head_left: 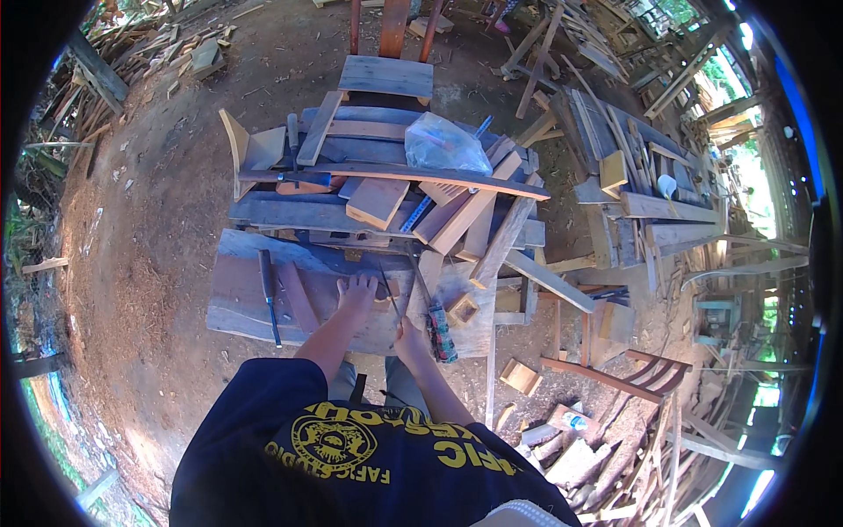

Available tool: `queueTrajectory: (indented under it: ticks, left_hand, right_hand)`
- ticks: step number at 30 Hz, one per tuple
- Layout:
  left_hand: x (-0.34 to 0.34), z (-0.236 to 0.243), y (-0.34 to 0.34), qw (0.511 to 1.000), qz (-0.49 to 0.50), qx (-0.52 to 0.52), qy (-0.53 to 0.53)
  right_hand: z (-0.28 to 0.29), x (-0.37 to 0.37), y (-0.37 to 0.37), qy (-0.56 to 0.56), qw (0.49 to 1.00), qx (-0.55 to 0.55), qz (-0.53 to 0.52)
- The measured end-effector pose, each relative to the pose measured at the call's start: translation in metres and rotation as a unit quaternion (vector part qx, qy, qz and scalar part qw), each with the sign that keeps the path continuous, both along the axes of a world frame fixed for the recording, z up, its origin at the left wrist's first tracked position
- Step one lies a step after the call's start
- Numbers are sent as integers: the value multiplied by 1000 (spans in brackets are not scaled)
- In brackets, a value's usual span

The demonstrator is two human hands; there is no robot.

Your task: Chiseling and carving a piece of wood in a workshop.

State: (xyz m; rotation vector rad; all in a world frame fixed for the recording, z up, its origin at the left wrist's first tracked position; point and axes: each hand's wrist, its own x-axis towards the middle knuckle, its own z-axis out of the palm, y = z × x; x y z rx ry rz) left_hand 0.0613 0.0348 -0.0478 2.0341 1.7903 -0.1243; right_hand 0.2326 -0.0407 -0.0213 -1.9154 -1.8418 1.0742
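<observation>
My left hand [356, 292] lies with fingers spread on a small wooden piece [386, 289] on the plank bench [237, 303]. My right hand [408, 340] is closed around the lower end of a thin dark metal tool [390, 294], perhaps a file or chisel. Its far end reaches the wood beside my left fingers. To the right lies a long tool with a green and red patterned handle [443, 334]. A small hollow wooden block [462, 309] sits beside it. Left of my left hand are a reddish wood strip [298, 299] and a dark-handled chisel-like tool [268, 285].
Across the bench's far side, boards are piled with a long curved strip [386, 172], a clear plastic bag [446, 143] and a blue ruler [416, 213]. A wooden chair frame [645, 378] and scrap wood [580, 461] lie right. Another bench [667, 207] stands far right.
</observation>
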Motion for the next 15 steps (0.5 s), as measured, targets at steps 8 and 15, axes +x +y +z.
queueTrajectory:
  ticks: [8, 15]
  left_hand:
    - [2, 5, -1, 999, 9, -24, 25]
    - [5, 7, -4, 1000, 25, -1, 20]
  right_hand:
    - [22, 23, -37, -7, 999, -31, -6]
    - [7, -8, 11, -12, 999, -47, -6]
